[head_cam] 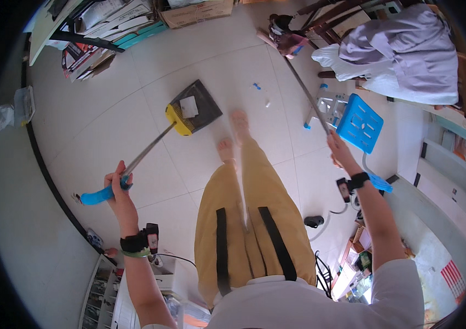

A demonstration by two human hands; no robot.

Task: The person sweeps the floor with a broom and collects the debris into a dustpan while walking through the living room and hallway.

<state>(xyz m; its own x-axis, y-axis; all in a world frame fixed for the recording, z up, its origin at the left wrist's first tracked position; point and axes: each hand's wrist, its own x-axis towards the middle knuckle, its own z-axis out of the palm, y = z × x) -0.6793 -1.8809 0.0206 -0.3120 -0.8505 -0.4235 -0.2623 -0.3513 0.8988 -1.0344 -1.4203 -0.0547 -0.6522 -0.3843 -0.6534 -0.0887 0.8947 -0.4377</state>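
Observation:
My left hand (118, 185) grips the blue handle (98, 195) of a long-handled dustpan. The dustpan's black pan (207, 105) with its yellow back lies on the tiled floor ahead of my bare feet. A flat white piece (189, 107) rests inside the pan. In my right hand (339, 152) is a long metal pole (307, 92), probably a broom's. Its far end reaches a pink and dark bundle (286, 39) by the wooden furniture, where the head is hard to make out. A blue scrap (256, 86) and a small white scrap (267, 104) lie on the floor between the two tools.
A folding step stool with a blue seat (360, 123) stands beside my right hand. Beyond it, lilac cloth (401, 53) covers wooden furniture. Stacked cardboard (89, 61) sits under a shelf at far left. A black shoe (314, 221) and a cable lie right of my legs.

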